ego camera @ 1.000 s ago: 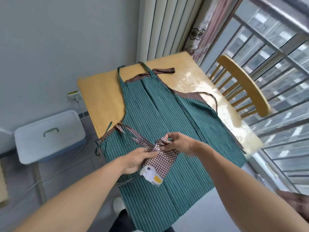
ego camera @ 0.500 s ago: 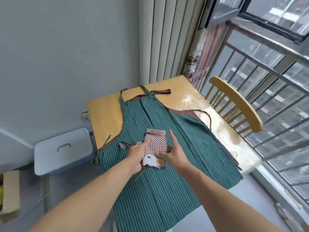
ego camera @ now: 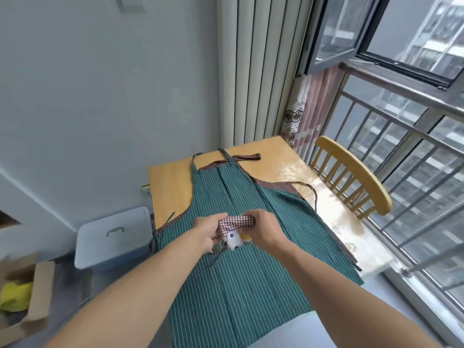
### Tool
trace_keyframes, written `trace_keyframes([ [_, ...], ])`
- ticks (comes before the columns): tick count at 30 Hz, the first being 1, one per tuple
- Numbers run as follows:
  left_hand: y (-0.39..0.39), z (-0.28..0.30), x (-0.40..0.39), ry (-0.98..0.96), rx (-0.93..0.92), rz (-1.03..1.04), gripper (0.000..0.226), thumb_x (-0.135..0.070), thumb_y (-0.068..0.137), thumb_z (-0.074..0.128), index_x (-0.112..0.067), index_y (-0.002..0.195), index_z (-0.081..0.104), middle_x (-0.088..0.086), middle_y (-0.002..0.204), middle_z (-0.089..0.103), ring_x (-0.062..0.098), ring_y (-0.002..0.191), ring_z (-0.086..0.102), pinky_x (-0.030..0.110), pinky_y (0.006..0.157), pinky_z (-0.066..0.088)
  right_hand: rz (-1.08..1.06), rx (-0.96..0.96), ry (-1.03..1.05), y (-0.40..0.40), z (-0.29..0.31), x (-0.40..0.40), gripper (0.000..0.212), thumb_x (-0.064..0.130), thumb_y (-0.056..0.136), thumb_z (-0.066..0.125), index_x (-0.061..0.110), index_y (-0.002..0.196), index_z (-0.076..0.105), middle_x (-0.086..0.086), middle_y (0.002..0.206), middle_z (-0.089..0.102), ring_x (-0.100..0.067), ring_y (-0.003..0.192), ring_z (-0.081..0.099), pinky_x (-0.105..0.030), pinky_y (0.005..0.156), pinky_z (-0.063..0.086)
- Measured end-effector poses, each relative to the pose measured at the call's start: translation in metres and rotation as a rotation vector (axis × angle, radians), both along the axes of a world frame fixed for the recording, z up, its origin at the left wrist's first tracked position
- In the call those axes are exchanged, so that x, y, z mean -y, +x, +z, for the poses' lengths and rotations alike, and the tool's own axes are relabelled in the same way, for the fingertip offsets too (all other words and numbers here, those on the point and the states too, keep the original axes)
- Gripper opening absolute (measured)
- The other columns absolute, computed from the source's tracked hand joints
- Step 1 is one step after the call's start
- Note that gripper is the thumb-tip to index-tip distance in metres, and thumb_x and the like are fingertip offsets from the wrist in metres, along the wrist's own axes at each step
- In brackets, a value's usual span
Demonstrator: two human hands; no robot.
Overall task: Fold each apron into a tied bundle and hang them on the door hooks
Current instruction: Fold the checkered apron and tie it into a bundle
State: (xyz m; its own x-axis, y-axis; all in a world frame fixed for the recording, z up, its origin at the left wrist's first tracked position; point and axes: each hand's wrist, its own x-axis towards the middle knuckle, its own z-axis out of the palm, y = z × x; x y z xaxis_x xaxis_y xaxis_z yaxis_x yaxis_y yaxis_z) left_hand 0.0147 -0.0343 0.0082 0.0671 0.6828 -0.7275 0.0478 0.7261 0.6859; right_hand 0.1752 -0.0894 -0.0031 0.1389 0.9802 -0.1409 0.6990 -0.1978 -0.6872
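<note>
A small brown-and-white checked apron bundle (ego camera: 237,221) with a white cartoon patch sits between both hands, above a green striped apron (ego camera: 226,197) spread flat over the wooden table (ego camera: 170,182). My left hand (ego camera: 208,231) grips the bundle's left side, and thin ties dangle below it. My right hand (ego camera: 263,228) curls over the bundle's right side and top. A brown apron's edges (ego camera: 247,156) peek out from under the green one at its far end and right side. No door hooks are in view.
A wooden chair (ego camera: 356,179) stands at the table's right, against the window railing (ego camera: 414,151). A blue-white lidded bin (ego camera: 113,237) sits on the floor to the left, and an open cardboard box (ego camera: 37,292) beside it. Curtains hang behind the table.
The checked apron went from a partly folded cloth pressed flat on the green apron to a tighter bundle gripped from both sides. The camera has tilted upward.
</note>
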Motion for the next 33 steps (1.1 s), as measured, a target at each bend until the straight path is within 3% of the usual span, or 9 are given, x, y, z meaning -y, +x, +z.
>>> trace_keyframes([
  [2,-0.003,0.008,-0.003,-0.007,0.014,0.012,0.032,-0.020,0.088,0.077,-0.001,0.112,0.066,0.012,0.099,0.075,0.025,0.083,0.071,0.036,0.065,0.058,-0.005,0.032,0.037,0.000,0.005,0.000,0.018,0.029,0.086,0.080,0.016,0.096,0.072,0.010,0.092,0.058,-0.006,0.084,0.054,-0.018,0.066,0.044],
  [4,-0.008,0.015,-0.010,0.021,0.010,0.043,0.044,-0.024,0.086,0.080,0.000,0.119,0.064,0.013,0.100,0.076,0.025,0.080,0.071,0.036,0.064,0.059,0.019,-0.004,0.029,0.003,0.010,-0.003,0.040,0.041,0.086,0.077,0.014,0.115,0.070,0.009,0.113,0.056,-0.006,0.104,0.049,-0.023,0.086,0.041],
  [7,-0.020,0.027,-0.019,0.300,-0.257,0.036,0.085,-0.047,0.078,0.084,-0.011,0.144,0.045,0.006,0.122,0.067,0.025,0.104,0.066,0.041,0.082,0.055,0.024,-0.240,-0.079,0.005,0.030,-0.005,0.027,0.037,0.092,0.071,0.013,0.104,0.066,0.006,0.094,0.067,-0.003,0.071,0.057,-0.021,0.061,0.043],
  [10,-0.031,0.043,-0.025,0.694,-0.335,-0.348,0.076,-0.065,0.071,0.079,-0.031,0.134,0.054,-0.009,0.125,0.058,0.011,0.116,0.054,0.031,0.095,0.041,0.062,-0.333,-0.152,0.003,0.044,-0.010,0.023,0.038,0.092,0.068,0.015,0.090,0.063,0.001,0.075,0.063,-0.013,0.061,0.051,-0.030,0.059,0.039],
  [14,-0.036,0.042,-0.029,0.509,-0.085,-0.684,0.065,-0.053,0.062,0.090,-0.026,0.115,0.066,-0.004,0.111,0.074,0.017,0.105,0.068,0.043,0.100,0.053,0.029,-0.574,-0.156,-0.002,0.062,-0.017,0.020,0.026,0.096,0.066,0.007,0.096,0.067,-0.006,0.086,0.070,-0.025,0.076,0.063,-0.040,0.074,0.049],
  [18,-0.038,0.036,-0.033,0.506,-0.038,-0.679,0.041,-0.028,0.078,0.086,-0.018,0.115,0.070,-0.002,0.104,0.077,0.019,0.101,0.072,0.045,0.101,0.054,-0.058,-0.737,-0.145,-0.005,0.067,-0.023,0.019,0.020,0.099,0.063,0.004,0.109,0.068,-0.008,0.103,0.076,-0.026,0.094,0.070,-0.044,0.090,0.054],
  [23,-0.039,0.040,-0.039,0.418,0.117,-0.634,0.047,-0.008,0.078,0.084,-0.007,0.121,0.067,0.009,0.110,0.076,0.026,0.102,0.073,0.045,0.094,0.058,-0.274,-0.781,-0.039,-0.014,0.056,-0.030,0.038,0.028,0.091,0.075,0.005,0.118,0.062,-0.020,0.116,0.072,-0.031,0.099,0.072,-0.057,0.091,0.058],
  [27,-0.033,0.041,-0.041,0.347,0.224,-0.395,0.038,0.001,0.085,0.075,-0.002,0.121,0.064,0.011,0.112,0.075,0.026,0.098,0.073,0.034,0.077,0.060,-0.505,-0.715,0.016,-0.033,0.048,-0.021,0.072,0.057,0.076,0.082,0.015,0.124,0.048,-0.009,0.115,0.064,-0.024,0.097,0.072,-0.045,0.086,0.062],
  [33,-0.032,0.038,-0.051,0.263,0.219,-0.304,0.042,-0.002,0.085,0.076,0.000,0.124,0.059,0.016,0.110,0.075,0.035,0.098,0.074,0.040,0.078,0.062,-0.164,-0.462,-0.064,-0.049,0.026,0.001,0.032,0.047,0.086,0.077,0.018,0.097,0.073,0.006,0.093,0.077,-0.008,0.088,0.071,-0.026,0.085,0.054],
])
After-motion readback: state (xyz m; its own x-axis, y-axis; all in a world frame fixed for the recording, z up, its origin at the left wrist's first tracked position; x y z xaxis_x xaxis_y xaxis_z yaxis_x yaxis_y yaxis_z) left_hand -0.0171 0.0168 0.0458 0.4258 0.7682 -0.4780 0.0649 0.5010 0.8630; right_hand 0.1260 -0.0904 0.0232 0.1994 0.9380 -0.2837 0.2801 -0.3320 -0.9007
